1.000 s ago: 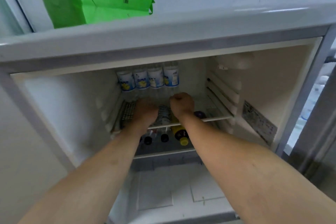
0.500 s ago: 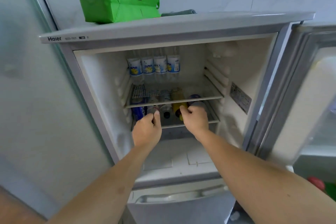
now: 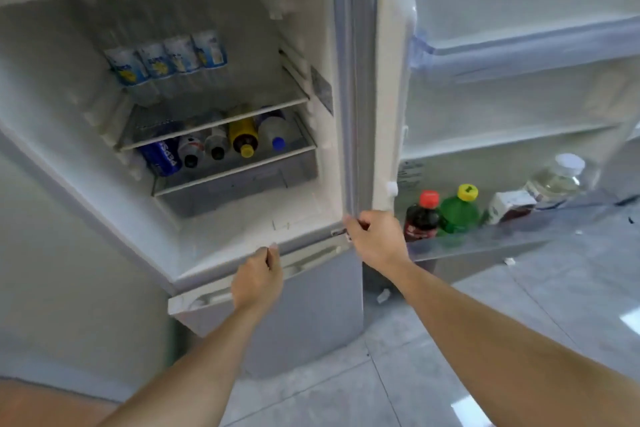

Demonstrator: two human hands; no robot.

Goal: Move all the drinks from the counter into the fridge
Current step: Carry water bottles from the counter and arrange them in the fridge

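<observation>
Both hands hang apart in front of the open fridge (image 3: pixel 194 246), fingers loosely curled and holding nothing: the left hand (image 3: pixel 257 282) before its lower front edge, the right hand (image 3: pixel 375 236) by the hinge corner. Beyond, on the lower shelf (image 3: pixel 239 168), a Pepsi can (image 3: pixel 160 152) and four bottles (image 3: pixel 244 135) lie side by side. Above, four labelled bottles (image 3: pixel 169 59) stand along the back. The door rack (image 3: pixel 485 239) holds more drinks (image 3: pixel 459 210).
</observation>
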